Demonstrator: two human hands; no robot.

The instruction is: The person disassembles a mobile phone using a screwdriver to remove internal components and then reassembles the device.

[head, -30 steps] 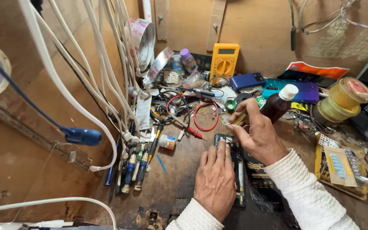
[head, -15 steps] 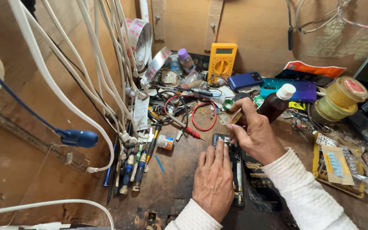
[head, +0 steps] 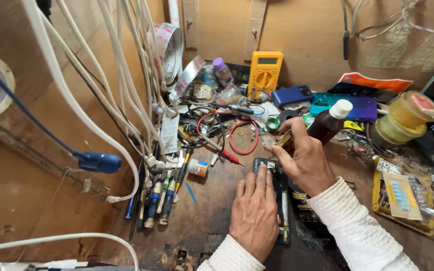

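My left hand lies flat, palm down, on an opened phone with its back off, pressing it to the dark wooden bench. My right hand hovers over the phone's top end, its fingers pinched on a thin tool that points up and to the left. Both wrists wear white knit sleeves. A brown bottle with a white cap stands just behind my right hand.
A yellow multimeter leans on the back wall, with red and black probe leads coiled before it. Screwdrivers lie left; white cables and a blue plug hang there. Phones, yellow tape rolls and a parts card crowd the right.
My right hand has lifted slightly from the phone's top with the thin tool. My left hand stays flat on the phone.
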